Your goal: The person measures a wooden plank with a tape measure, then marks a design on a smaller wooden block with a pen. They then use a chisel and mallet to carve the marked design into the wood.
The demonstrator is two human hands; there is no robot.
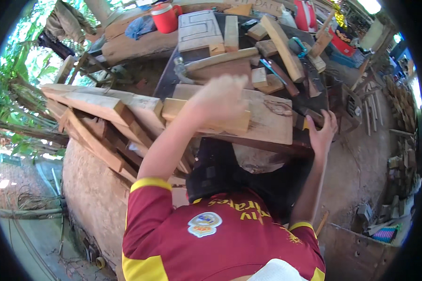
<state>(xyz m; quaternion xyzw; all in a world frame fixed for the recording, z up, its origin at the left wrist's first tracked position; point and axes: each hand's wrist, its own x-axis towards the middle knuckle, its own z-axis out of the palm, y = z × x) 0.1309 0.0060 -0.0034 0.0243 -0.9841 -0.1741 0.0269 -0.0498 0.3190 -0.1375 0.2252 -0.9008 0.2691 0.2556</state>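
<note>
My left hand (219,96), blurred, is raised over a pale yellowish wood block (176,108) lying on a wide plank (274,126); its fingers are too smeared to read. My right hand (323,129) curls round a small dark object with yellow on it at the bench's right edge, right of the plank; I cannot make out what it is. Beyond lie a hammer (180,66), a long wooden bar (282,47), a chisel-like tool with a brown handle (288,84) and a tape measure (299,49).
Long boards (94,100) lean at the bench's left. A red jug (163,18), a blue bag (140,28) and a patterned panel (199,30) are at the back. A red-and-blue crate (344,47) and wood stacks (398,107) line the right.
</note>
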